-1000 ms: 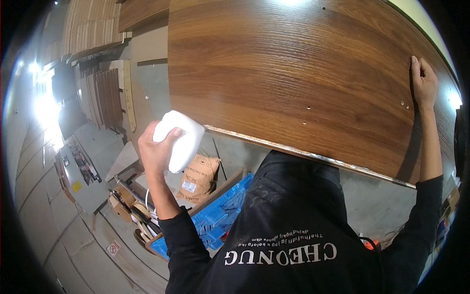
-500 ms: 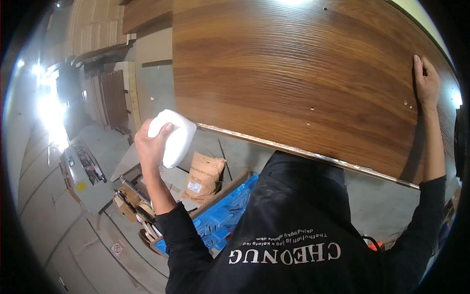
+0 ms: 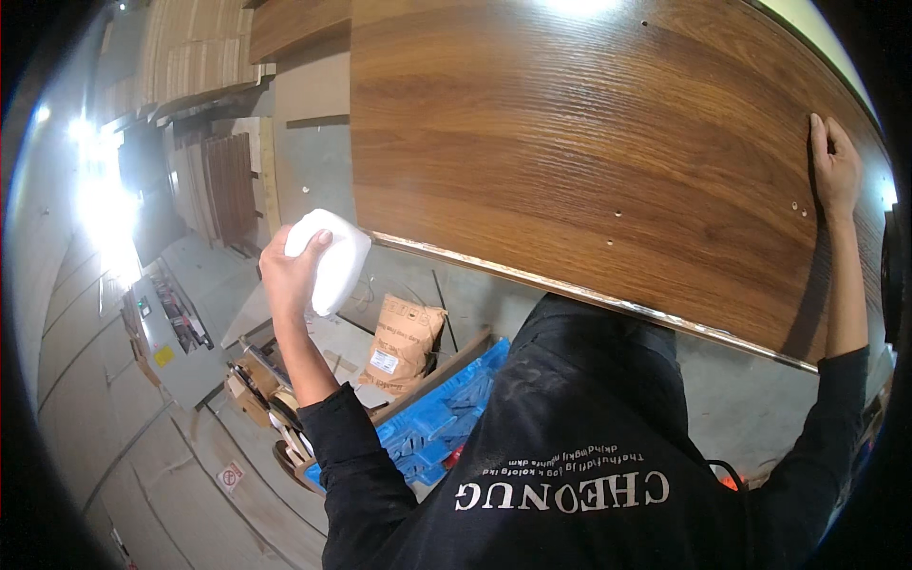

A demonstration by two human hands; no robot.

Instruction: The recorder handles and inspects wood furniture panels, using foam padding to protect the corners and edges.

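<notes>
My left hand [image 3: 290, 271] is wrapped round a smooth, rounded white object [image 3: 340, 261], perhaps a plastic bottle. Its exact kind does not show. It is held tilted at the near left corner of a large wood-grain panel [image 3: 532, 142]. That panel has a few small drilled holes, and a pale, glossy strip runs along its near edge. Far to the right, my right hand [image 3: 836, 171] rests on the panel's face. The thumb and a bent finger show a gap between them, and nothing is visible in that hand. Its other fingers are partly hidden.
Below the left arm lies a blue plastic tray [image 3: 432, 423] beside a brown paper sack [image 3: 404, 342]. Rolls and wooden pieces [image 3: 261, 389] crowd to its left. Stacked boards [image 3: 199, 57] stand far left, and a grey metal cabinet [image 3: 171, 332] sits lower down.
My left hand has carried the white object slightly left, away from the panel's corner. The whole view has shifted a little. My right hand stays at the same spot on the panel.
</notes>
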